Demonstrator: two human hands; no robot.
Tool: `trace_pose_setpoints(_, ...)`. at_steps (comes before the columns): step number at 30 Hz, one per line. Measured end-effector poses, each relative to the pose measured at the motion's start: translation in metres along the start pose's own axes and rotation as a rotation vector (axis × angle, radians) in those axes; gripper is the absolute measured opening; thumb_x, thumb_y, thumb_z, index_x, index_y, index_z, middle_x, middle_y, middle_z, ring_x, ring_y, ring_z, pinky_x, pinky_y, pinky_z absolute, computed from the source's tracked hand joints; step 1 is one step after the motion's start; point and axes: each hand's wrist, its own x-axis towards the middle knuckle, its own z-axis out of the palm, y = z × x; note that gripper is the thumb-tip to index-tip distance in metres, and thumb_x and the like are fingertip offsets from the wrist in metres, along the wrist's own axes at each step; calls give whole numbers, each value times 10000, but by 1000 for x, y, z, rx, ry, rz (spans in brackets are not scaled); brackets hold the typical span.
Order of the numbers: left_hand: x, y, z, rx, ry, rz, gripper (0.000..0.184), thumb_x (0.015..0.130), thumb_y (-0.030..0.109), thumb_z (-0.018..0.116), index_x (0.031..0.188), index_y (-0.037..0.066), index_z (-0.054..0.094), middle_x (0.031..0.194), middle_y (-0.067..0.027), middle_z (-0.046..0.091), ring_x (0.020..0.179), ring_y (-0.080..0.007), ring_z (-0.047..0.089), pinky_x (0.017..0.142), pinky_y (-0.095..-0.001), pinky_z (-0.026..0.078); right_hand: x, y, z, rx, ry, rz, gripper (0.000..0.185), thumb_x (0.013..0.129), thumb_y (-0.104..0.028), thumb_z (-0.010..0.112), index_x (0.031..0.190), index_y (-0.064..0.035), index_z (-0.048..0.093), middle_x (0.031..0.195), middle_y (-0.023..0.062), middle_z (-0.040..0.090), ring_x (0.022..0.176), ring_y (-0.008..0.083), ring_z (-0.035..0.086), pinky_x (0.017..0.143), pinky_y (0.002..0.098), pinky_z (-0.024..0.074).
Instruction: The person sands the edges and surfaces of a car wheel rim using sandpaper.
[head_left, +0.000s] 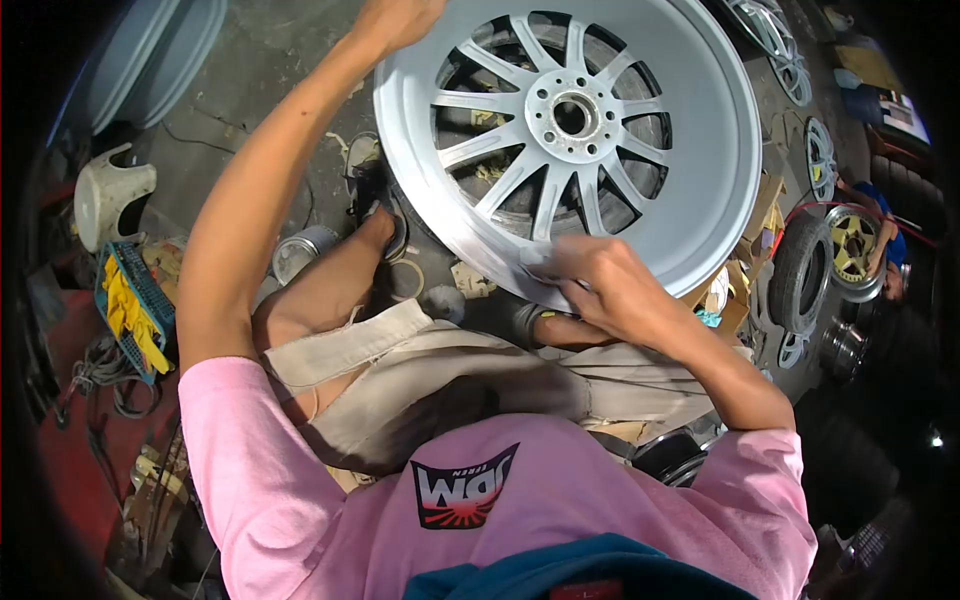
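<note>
A large silver-grey wheel rim (572, 158) stands tilted in front of me, its spokes and hub facing up toward the camera. My left hand (400, 18) grips its upper left edge; the frame's top cuts off part of that hand. At the near lower edge, my right hand (605, 280) is closed, with motion blur about its fingers. It presses a small pale pad (537, 262), possibly sandpaper, against the rim's lip. The metal beside the pad looks shinier than the duller grey around it.
Two more grey rims (150, 60) stand at upper left. A blue basket (133, 310) with yellow cloth is left of me, near a white plastic stool (112, 200). On the right are a tyre (800, 275), a gold-centred wheel (853, 245) and another person's arm (882, 245).
</note>
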Motion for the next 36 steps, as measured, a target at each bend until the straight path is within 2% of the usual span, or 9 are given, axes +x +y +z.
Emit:
trace_pose_setpoints(3, 3, 4, -7, -37, -69, -77, 474, 995, 426, 608, 1174, -9, 663, 1154, -310, 685, 1121, -486, 637, 941, -533, 508, 74, 12, 33, -67, 289, -286, 169, 872, -136, 678, 796, 15, 681, 729, 185, 586, 649, 386, 591, 587, 448, 473)
trace_pose_setpoints(4, 2, 4, -8, -31, -71, -76, 474, 995, 426, 608, 1174, -9, 663, 1154, -310, 685, 1121, -486, 637, 941, -533, 508, 122, 6, 40, -22, 309, 75, 231, 873, -161, 664, 770, 45, 668, 694, 223, 566, 629, 390, 577, 585, 464, 459)
trace_pose_setpoints(8, 6, -2, -8, -149, -106, -6, 479, 1023, 427, 563, 1128, -27, 674, 1131, -309, 692, 1096, -473, 653, 915, -518, 510, 215, 16, 29, 170, 762, 22, 250, 874, -141, 635, 736, 68, 631, 675, 248, 546, 607, 366, 560, 602, 475, 448)
trace_pose_setpoints(10, 10, -1, -6, -205, -112, 19, 483, 1032, 426, 546, 1119, -32, 676, 1119, -307, 696, 1087, -469, 659, 904, -511, 512, 168, 16, 34, 61, 477, -109, 178, 821, -71, 610, 705, 65, 609, 742, 323, 596, 705, 484, 619, 663, 542, 491)
trace_pose_setpoints(15, 11, -19, 6, -209, -82, 9, 495, 1054, 410, 490, 1147, -41, 674, 1106, -297, 702, 1072, -448, 668, 912, -484, 501, 13, 10, -9, 133, -69, -3, 252, 782, 117, 558, 973, 28, 696, 935, 180, 666, 851, 343, 674, 721, 454, 524)
trace_pose_setpoints(23, 6, -12, 0, -269, -94, 3, 499, 1067, 401, 457, 1147, -42, 674, 1083, -280, 713, 1059, -399, 687, 918, -466, 501, 150, 23, 70, 121, 395, 239, 399, 931, -35, 483, 1282, 21, 663, 867, 335, 659, 751, 441, 692, 741, 468, 550)
trace_pose_setpoints(31, 3, 2, -9, -267, -133, -88, 482, 1068, 392, 462, 1107, -39, 672, 1048, -277, 713, 1018, -406, 684, 904, -465, 501, -4, 63, 15, 83, -55, 132, 249, 821, -31, 536, 991, 5, 714, 817, 237, 685, 812, 400, 703, 708, 521, 524)
trace_pose_setpoints(33, 8, -3, -5, -160, -92, -57, 474, 1068, 387, 459, 1081, -38, 668, 1042, -283, 707, 1011, -421, 679, 899, -470, 500, 40, 65, 12, -142, -700, 451, 269, 808, -55, 568, 1017, 19, 721, 876, 226, 722, 897, 390, 721, 768, 512, 554)
trace_pose_setpoints(36, 3, 4, -12, -171, -94, -65, 467, 1067, 383, 459, 1077, -35, 667, 1045, -292, 700, 1027, -436, 673, 895, -481, 496, 158, 69, 64, -151, -243, 322, 242, 824, -104, 594, 863, 99, 721, 902, 320, 714, 861, 417, 731, 748, 476, 579)
